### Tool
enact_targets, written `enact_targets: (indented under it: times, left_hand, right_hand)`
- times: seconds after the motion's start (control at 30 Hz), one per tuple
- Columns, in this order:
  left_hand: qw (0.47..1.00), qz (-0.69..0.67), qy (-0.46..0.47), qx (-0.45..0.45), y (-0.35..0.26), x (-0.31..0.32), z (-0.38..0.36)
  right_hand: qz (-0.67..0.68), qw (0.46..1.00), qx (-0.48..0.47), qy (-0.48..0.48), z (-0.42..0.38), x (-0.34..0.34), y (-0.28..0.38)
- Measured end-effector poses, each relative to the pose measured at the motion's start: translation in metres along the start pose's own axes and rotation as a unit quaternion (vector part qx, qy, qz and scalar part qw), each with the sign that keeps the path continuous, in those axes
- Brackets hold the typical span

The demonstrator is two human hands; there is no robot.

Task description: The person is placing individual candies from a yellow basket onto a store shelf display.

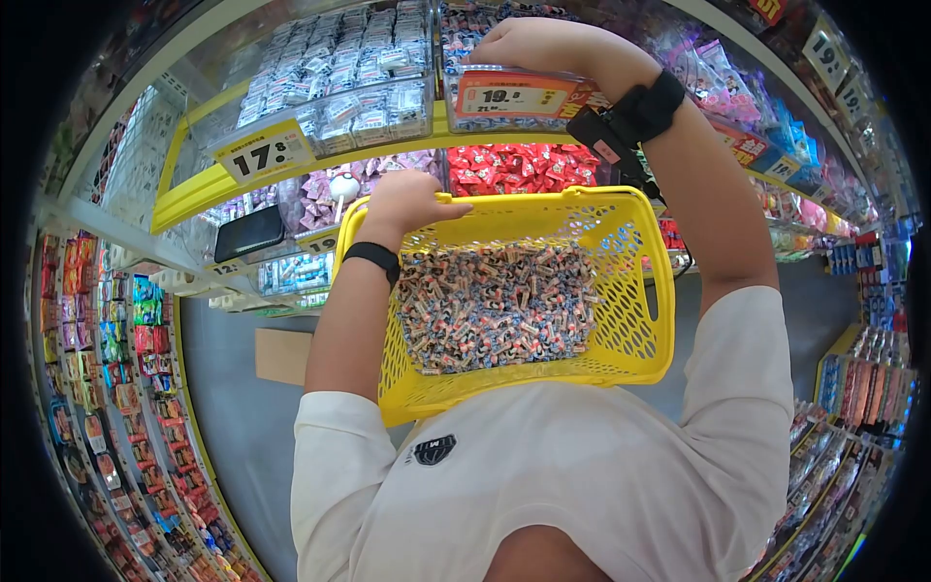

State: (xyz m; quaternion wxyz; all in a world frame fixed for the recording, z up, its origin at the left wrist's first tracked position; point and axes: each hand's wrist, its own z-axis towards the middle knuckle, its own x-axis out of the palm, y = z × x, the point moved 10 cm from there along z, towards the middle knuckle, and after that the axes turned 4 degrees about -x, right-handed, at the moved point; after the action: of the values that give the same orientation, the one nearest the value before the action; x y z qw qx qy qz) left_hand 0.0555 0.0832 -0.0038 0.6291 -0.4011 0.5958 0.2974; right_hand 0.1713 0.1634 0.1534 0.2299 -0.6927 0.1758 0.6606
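yellow basket (pixel 621 339) at waist, below shelf, mouth up, long axis left-right; wrapped candies (pixel 499 310) inside; left forearm angled forward, left hand (pixel 402 201) grip closed over far rim near left corner; right arm bent inward, right hand (pixel 533 44) behind orange price card (pixel 524 95), fingers partly hidden; can't tell right grip's opening or contents

Single camera on my head; it faces forward and steeply down (wide, dark-cornered), close above my shirt (pixel 572 461) and yellow basket (pixel 543 206), shelves (pixel 189 202) beyond.
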Motion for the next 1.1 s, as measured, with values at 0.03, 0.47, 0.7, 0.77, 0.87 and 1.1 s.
enact_targets:
  times: [0.03, 0.47, 0.7, 0.77, 0.87, 1.1]
  left_hand:
    - [1.000, 0.000, -0.002, 0.000, 0.000, 0.000, 0.000]
    - [1.000, 0.001, 0.000, 0.000, 0.000, 0.001, 0.000]
    - [1.000, -0.003, -0.015, 0.003, 0.001, 0.001, 0.000]
    - [1.000, -0.001, -0.009, 0.000, 0.000, 0.001, 0.000]
    - [1.000, -0.003, -0.015, 0.004, 0.000, -0.001, 0.000]
    - [1.000, 0.007, -0.007, -0.002, 0.002, 0.003, 0.002]
  right_hand:
    - [0.006, 1.000, 0.010, 0.012, -0.001, 0.005, -0.005]
    - [0.153, 0.983, 0.080, -0.060, -0.002, -0.014, 0.001]
    - [0.200, 0.933, 0.214, -0.209, -0.029, -0.081, 0.031]
    - [0.178, 0.923, 0.191, -0.281, -0.042, -0.098, 0.044]
    - [0.112, 0.911, 0.148, -0.368, -0.064, -0.114, 0.064]
    - [0.068, 0.884, 0.065, -0.458, -0.111, -0.093, 0.133]
